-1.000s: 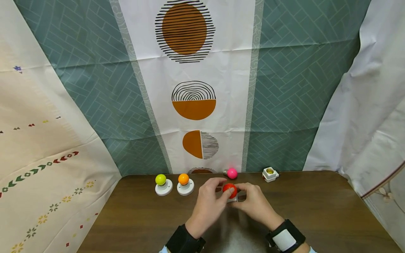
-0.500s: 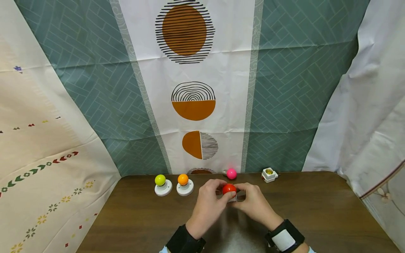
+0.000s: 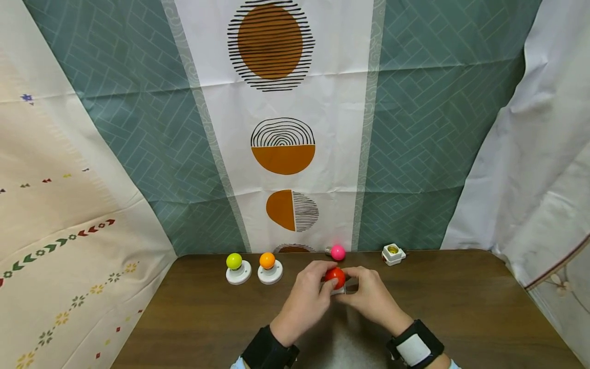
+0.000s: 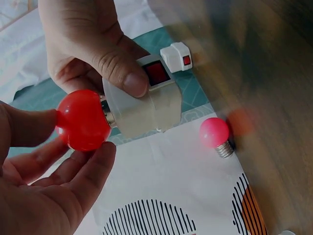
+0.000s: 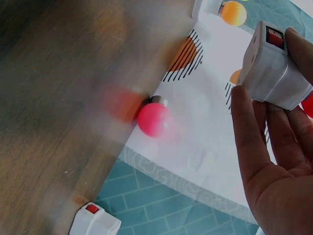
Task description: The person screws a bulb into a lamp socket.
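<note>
My left hand (image 3: 305, 294) pinches a red bulb (image 4: 84, 120) between thumb and fingers. The right hand (image 3: 371, 296) grips a white lamp socket (image 5: 274, 68) with a red switch (image 4: 157, 73), its thumb pressed beside that switch in the left wrist view. The bulb's metal base sits at the mouth of the socket, with a short stretch of metal showing between glass and housing. Both things are held together in front of me over the table. From the head view, most of the socket is hidden behind the fingers.
A pink bulb (image 3: 338, 252) lies at the table's back edge. To its right stands another white socket (image 3: 393, 254), its opening upward. A yellow-green bulb (image 3: 234, 261) and an orange bulb (image 3: 267, 261) stand in round white holders at the left. A patterned cloth (image 3: 281, 107) hangs behind.
The left thumb has slid back leftward across the front of the red bulb, uncovering more of it. The right hand has kept its place on the socket.
</note>
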A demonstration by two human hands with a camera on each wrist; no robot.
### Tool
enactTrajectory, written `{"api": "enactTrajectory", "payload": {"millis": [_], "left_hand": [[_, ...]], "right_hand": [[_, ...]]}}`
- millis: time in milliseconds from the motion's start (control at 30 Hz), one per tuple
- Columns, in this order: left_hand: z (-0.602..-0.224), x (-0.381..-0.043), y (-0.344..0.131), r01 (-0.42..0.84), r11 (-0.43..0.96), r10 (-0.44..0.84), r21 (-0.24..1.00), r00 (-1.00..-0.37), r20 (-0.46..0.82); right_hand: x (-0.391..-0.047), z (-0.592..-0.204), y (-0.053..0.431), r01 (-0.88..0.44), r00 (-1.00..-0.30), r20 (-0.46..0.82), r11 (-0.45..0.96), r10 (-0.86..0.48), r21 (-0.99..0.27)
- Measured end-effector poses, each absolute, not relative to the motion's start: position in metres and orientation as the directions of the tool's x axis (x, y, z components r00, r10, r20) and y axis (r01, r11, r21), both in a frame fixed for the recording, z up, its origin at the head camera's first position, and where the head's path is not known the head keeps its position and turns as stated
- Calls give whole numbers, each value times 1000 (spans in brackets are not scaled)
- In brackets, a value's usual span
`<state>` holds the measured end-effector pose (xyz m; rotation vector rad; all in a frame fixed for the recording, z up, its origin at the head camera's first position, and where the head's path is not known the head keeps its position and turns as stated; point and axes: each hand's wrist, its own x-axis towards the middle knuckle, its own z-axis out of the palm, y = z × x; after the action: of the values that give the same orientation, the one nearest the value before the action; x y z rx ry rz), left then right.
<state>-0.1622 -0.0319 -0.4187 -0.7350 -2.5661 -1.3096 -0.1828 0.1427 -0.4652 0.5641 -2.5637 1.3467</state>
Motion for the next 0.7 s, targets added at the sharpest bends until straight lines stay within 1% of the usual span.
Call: {"api": "enactTrajectory", "payload": {"millis": [200,300,533,700], "left_hand": [[-417,-161,-30,413,519,232,749,-911,342],[-418,-161,-30,401,530,186,747,-915,359],[-422,-164,-30,411,548,180,729,-909,377],[-422,-164,-31,420,548,195,723,-905,378]], "right_hand": [[-184,-464,142,-442,-897,367,508,-246,-739],[-184,-464,142,-447,-895,372,498,-247,-743],[-184,-464,140,-445,-895,360,462,-265,-767],[-184,-463,139,-450,-893,364,487,-266,-748]]}}
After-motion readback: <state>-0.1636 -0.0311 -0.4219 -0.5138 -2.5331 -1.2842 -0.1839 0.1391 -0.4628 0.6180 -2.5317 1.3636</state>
